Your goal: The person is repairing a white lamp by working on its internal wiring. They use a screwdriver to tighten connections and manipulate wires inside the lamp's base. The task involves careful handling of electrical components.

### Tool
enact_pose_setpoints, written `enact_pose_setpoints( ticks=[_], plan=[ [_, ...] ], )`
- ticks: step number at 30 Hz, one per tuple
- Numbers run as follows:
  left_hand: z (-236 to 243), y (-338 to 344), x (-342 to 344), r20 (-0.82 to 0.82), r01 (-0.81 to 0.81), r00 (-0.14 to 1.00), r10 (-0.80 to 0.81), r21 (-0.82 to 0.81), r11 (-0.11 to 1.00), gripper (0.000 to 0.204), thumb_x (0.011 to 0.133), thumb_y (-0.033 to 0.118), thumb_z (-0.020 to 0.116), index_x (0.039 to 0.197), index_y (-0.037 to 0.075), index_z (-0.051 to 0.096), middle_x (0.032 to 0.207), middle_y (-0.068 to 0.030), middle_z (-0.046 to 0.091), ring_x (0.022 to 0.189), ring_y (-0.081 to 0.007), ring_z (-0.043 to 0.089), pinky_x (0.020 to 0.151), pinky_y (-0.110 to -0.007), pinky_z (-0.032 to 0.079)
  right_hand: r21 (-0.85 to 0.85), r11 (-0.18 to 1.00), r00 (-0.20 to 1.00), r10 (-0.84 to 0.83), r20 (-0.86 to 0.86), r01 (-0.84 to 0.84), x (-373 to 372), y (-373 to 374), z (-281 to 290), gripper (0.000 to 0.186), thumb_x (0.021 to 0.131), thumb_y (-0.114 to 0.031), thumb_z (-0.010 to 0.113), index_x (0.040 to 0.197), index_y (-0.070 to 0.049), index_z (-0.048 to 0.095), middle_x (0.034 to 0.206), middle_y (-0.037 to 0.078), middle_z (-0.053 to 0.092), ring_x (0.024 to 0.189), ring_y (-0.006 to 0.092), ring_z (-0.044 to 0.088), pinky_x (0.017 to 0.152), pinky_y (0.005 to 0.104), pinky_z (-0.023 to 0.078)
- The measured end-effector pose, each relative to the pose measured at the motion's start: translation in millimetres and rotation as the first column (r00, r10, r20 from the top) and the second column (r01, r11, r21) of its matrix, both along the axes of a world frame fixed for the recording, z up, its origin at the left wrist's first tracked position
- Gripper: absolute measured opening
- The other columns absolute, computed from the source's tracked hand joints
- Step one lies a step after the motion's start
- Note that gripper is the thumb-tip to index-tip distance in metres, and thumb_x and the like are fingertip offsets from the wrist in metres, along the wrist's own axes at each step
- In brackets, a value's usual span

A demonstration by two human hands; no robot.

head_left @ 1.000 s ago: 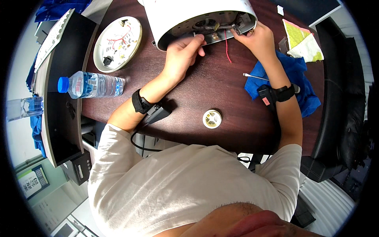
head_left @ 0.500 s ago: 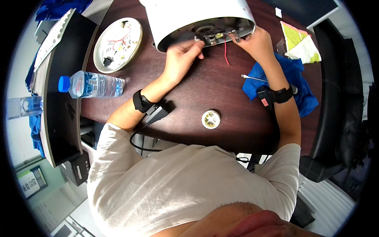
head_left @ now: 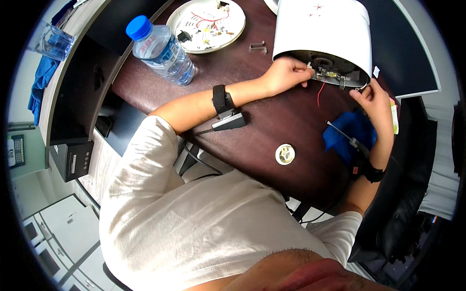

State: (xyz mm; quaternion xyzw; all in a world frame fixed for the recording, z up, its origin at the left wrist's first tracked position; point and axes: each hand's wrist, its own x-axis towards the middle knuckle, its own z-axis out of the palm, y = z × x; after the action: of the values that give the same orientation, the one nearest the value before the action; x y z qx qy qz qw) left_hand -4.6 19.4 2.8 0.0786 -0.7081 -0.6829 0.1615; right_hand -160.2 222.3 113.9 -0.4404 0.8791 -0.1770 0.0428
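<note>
White on its smooth outer wall, with small red marks, a drum-shaped housing (head_left: 326, 36) lies at the far side of a dark brown table (head_left: 228, 160), its open end tipped toward the person, showing a dark interior with metal fittings. The left hand (head_left: 290, 75) is at the left of the housing's opening, thumb and fingers drawn close together beside a small white part; whether they grip that part I cannot tell. The right hand (head_left: 371, 99) is at the right edge of the same opening, thumb and forefinger a narrow gap apart near a small metal piece; a firm hold on it cannot be made out. Between the hands, a red wire (head_left: 320, 94) hangs out of the housing, and a metal bracket (head_left: 342, 82) sits at its lower rim. Just left of the housing lie small metal strips (head_left: 258, 46); farther left are a round white dish (head_left: 239, 36) holding red wires and little parts, and a blue-capped water bottle (head_left: 170, 60). On the near side of the housing rest a blue cloth (head_left: 340, 143), with a thin rod (head_left: 340, 130) above it, and a small round white container (head_left: 285, 154). Well right of the housing and nearer the person is black padded seating (head_left: 410, 179).
</note>
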Motion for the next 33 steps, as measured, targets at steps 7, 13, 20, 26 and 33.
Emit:
enact_pose_setpoints(
  ticks=[7, 13, 20, 26, 33],
  plan=[
    [-7, -2, -3, -0.104, 0.001, 0.995, 0.000, 0.007, 1.000, 0.026, 0.089, 0.023, 0.061, 0.082, 0.000, 0.069, 0.062, -0.0005, 0.061, 0.053, -0.0029, 0.048, 0.049, -0.021, 0.039, 0.221, 0.975, 1.000, -0.015, 0.024, 0.010, 71, -11, 62, 0.029, 0.073, -0.025, 0.074, 0.079, -0.001, 0.059, 0.053, 0.006, 0.048, 0.046, 0.0138, 0.046, 0.046, 0.0295, 0.035],
    [-21, -1, -9, -0.348, -0.094, 0.934, 0.082, -0.020, 0.995, 0.026, 0.088, 0.023, 0.059, 0.078, 0.000, 0.065, 0.063, -0.0064, 0.062, 0.058, -0.0106, 0.058, 0.056, -0.027, 0.046, 0.168, 0.852, 0.856, 0.512, -0.071, -0.496, 145, -102, 84, 0.015, 0.083, -0.019, 0.060, 0.083, -0.004, 0.063, 0.062, 0.016, 0.058, 0.056, 0.0270, 0.058, 0.054, 0.0366, 0.044],
    [-43, -9, -23, -0.429, -0.176, 0.891, 0.148, -0.025, 0.984, 0.013, 0.084, 0.014, 0.060, 0.086, 0.002, 0.064, 0.070, -0.0068, 0.064, 0.063, -0.0150, 0.061, 0.063, -0.029, 0.048, 0.332, 0.774, 0.650, 0.633, -0.421, -0.539, 155, -276, 4, 0.021, 0.074, -0.006, 0.059, 0.093, -0.005, 0.066, 0.087, 0.017, 0.066, 0.084, 0.0331, 0.065, 0.070, 0.0418, 0.053],
    [-46, -8, -5, -0.372, -0.114, 0.924, 0.085, -0.055, 0.992, 0.014, 0.085, 0.015, 0.060, 0.084, 0.001, 0.064, 0.068, -0.0060, 0.063, 0.062, -0.0137, 0.060, 0.062, -0.028, 0.047, 0.463, 0.777, 0.683, 0.613, -0.398, -0.427, 131, -316, -46, 0.026, 0.071, -0.006, 0.063, 0.097, -0.008, 0.067, 0.093, 0.014, 0.067, 0.088, 0.0289, 0.066, 0.071, 0.0402, 0.054],
    [-49, -16, 14, -0.327, -0.110, 0.942, 0.073, -0.097, 0.989, 0.016, 0.085, 0.016, 0.060, 0.082, 0.001, 0.064, 0.066, -0.0052, 0.063, 0.061, -0.0122, 0.058, 0.060, -0.027, 0.046, 0.517, 0.737, 0.701, 0.638, -0.319, -0.435, 126, -334, -70, 0.024, 0.079, -0.015, 0.057, 0.099, -0.010, 0.067, 0.099, 0.013, 0.067, 0.093, 0.0291, 0.065, 0.077, 0.0410, 0.052]
  ],
)
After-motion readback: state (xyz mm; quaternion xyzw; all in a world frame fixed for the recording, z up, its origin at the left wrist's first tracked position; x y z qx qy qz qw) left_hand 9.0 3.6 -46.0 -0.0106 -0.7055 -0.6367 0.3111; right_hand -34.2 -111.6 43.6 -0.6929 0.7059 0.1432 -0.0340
